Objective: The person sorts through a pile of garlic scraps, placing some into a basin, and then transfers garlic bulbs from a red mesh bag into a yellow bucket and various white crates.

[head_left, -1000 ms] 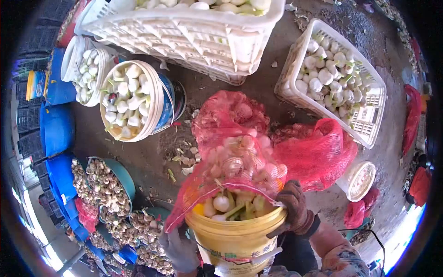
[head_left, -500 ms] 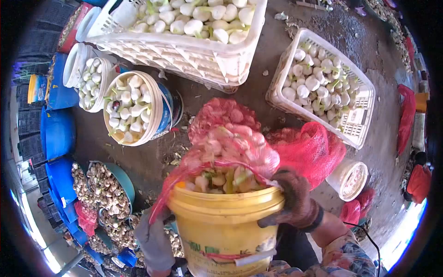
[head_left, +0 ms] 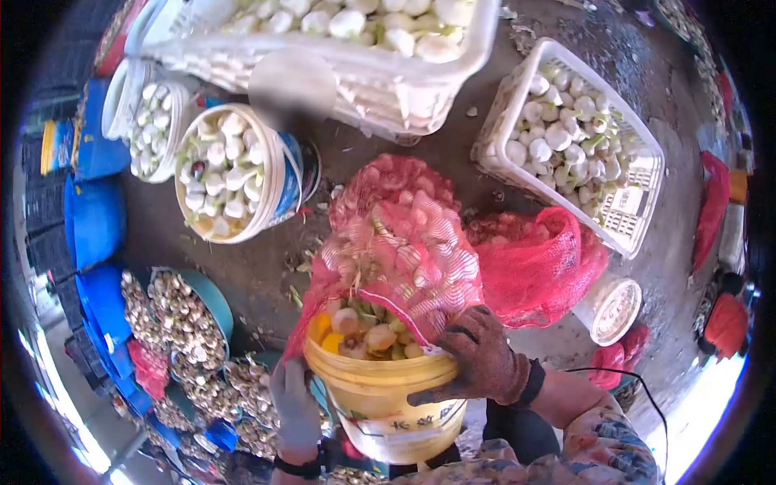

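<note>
A yellow bucket (head_left: pixel 388 404) stands in front of me, its mouth facing a red mesh bag (head_left: pixel 396 267) full of garlic bulbs. The bag's edge is stretched over the bucket's rim, and more garlic bulbs (head_left: pixel 380 335) show inside the mouth. My right hand (head_left: pixel 481 356), in a brown glove, is closed at the right rim, where bag edge and bucket meet. Along the bucket's left side, my left hand (head_left: pixel 295 408), in a grey glove, is closed on the bag's edge; its fingers are blurred and partly hidden.
White crates of garlic stand ahead (head_left: pixel 388 97) and at right (head_left: pixel 647 186). A white bucket of garlic (head_left: pixel 267 186) is ahead left. Another red mesh bag (head_left: pixel 541 275) and a white tub (head_left: pixel 610 311) lie at right. Untrimmed garlic (head_left: pixel 186 323) is heaped at left. A person (head_left: pixel 723 323) is far right.
The bucket has dropped lower and tilted, so more of its mouth and bulbs shows. The bulbs in the bag are spread out more. Both hands still hold at the bucket's sides.
</note>
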The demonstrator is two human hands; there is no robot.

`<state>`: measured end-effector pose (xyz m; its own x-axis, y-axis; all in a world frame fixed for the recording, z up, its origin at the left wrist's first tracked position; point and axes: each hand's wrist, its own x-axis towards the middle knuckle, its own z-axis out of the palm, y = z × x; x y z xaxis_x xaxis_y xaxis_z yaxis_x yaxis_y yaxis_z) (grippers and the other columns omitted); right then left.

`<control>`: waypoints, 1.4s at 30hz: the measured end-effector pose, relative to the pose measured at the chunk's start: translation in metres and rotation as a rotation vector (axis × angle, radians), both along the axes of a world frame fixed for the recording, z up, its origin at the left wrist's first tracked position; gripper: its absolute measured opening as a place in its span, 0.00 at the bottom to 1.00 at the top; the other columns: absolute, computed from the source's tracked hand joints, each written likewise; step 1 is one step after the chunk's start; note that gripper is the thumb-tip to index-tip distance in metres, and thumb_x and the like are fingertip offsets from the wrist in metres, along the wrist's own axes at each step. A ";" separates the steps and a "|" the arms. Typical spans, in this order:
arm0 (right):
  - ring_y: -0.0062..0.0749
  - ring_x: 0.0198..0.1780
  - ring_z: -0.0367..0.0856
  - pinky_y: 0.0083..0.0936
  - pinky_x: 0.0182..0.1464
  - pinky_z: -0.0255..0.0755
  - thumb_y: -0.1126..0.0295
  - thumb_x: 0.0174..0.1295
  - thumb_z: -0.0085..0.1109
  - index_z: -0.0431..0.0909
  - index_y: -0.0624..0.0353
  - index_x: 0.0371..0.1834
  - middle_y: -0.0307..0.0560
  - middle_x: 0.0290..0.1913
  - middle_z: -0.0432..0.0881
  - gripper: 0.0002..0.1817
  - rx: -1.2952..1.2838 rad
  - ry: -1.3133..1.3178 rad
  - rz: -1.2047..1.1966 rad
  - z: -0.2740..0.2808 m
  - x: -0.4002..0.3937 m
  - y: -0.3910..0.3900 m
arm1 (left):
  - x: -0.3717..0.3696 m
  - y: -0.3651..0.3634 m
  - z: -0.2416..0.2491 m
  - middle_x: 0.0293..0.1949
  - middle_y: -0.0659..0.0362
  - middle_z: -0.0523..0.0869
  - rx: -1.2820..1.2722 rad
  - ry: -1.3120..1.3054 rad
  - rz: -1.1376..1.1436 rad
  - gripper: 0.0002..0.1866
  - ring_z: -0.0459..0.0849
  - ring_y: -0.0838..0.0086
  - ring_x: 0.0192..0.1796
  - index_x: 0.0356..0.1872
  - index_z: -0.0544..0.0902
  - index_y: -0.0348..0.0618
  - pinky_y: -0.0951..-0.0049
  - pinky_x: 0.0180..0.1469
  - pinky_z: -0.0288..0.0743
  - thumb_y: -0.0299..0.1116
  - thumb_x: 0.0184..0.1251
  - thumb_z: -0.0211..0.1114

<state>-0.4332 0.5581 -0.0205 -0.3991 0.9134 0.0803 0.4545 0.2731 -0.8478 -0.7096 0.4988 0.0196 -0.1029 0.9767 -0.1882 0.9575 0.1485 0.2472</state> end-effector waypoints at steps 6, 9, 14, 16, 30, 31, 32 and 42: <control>0.39 0.39 0.74 0.37 0.44 0.66 0.37 0.32 0.74 0.77 0.55 0.36 0.43 0.35 0.73 0.36 0.071 -0.158 0.139 -0.020 -0.031 -0.021 | -0.013 0.030 -0.027 0.49 0.43 0.79 -0.581 -0.759 0.596 0.24 0.78 0.57 0.51 0.55 0.72 0.29 0.67 0.57 0.69 0.43 0.76 0.44; 0.38 0.38 0.75 0.37 0.43 0.66 0.37 0.37 0.71 0.78 0.56 0.37 0.43 0.34 0.74 0.35 0.002 -0.214 0.135 -0.013 -0.044 -0.014 | -0.007 0.053 -0.014 0.51 0.43 0.79 -0.642 -0.765 0.566 0.29 0.78 0.59 0.54 0.55 0.73 0.29 0.68 0.58 0.68 0.50 0.75 0.44; 0.39 0.37 0.75 0.38 0.42 0.66 0.37 0.41 0.69 0.77 0.59 0.39 0.44 0.34 0.75 0.35 0.006 -0.229 0.117 -0.014 -0.068 -0.018 | -0.035 0.034 -0.051 0.51 0.42 0.81 -0.590 -0.685 0.206 0.25 0.80 0.60 0.54 0.53 0.74 0.28 0.67 0.58 0.69 0.45 0.73 0.48; 0.40 0.37 0.75 0.38 0.43 0.66 0.38 0.43 0.68 0.76 0.59 0.38 0.45 0.35 0.75 0.34 0.009 -0.185 0.070 -0.018 -0.075 -0.028 | -0.038 0.041 -0.055 0.50 0.43 0.82 -0.775 -1.184 0.748 0.19 0.82 0.63 0.52 0.52 0.75 0.29 0.67 0.56 0.72 0.37 0.70 0.51; 0.40 0.40 0.76 0.39 0.44 0.66 0.38 0.47 0.63 0.79 0.58 0.38 0.46 0.38 0.77 0.31 -0.059 -0.074 0.071 -0.044 -0.078 -0.052 | -0.045 0.030 -0.055 0.56 0.38 0.73 -0.448 -0.461 0.455 0.28 0.72 0.48 0.58 0.56 0.70 0.30 0.58 0.62 0.65 0.42 0.61 0.64; 0.40 0.41 0.77 0.38 0.44 0.66 0.38 0.47 0.63 0.79 0.57 0.38 0.46 0.38 0.78 0.31 -0.068 -0.080 0.095 -0.043 -0.075 -0.051 | -0.046 0.035 -0.053 0.56 0.38 0.73 -0.405 -0.340 0.222 0.29 0.72 0.47 0.59 0.57 0.70 0.31 0.56 0.62 0.65 0.41 0.61 0.64; 0.40 0.41 0.77 0.38 0.44 0.67 0.38 0.47 0.63 0.79 0.57 0.38 0.46 0.37 0.78 0.31 -0.077 -0.091 0.117 -0.041 -0.073 -0.048 | -0.047 0.038 -0.053 0.55 0.38 0.73 -0.357 -0.221 -0.012 0.29 0.71 0.47 0.59 0.57 0.70 0.31 0.55 0.62 0.64 0.41 0.60 0.65; 0.44 0.44 0.79 0.42 0.46 0.69 0.36 0.48 0.63 0.78 0.58 0.40 0.49 0.42 0.79 0.33 -0.190 -0.132 0.145 -0.041 -0.065 -0.043 | -0.039 0.075 -0.047 0.34 0.56 0.76 -0.272 -0.286 -0.805 0.37 0.75 0.60 0.40 0.38 0.80 0.42 0.55 0.50 0.67 0.60 0.28 0.78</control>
<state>-0.4985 0.5149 -0.0618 -0.5223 0.8397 -0.1486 0.5320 0.1847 -0.8263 -0.7482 0.5739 -0.0271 0.6808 0.6503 -0.3373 0.7039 -0.4534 0.5467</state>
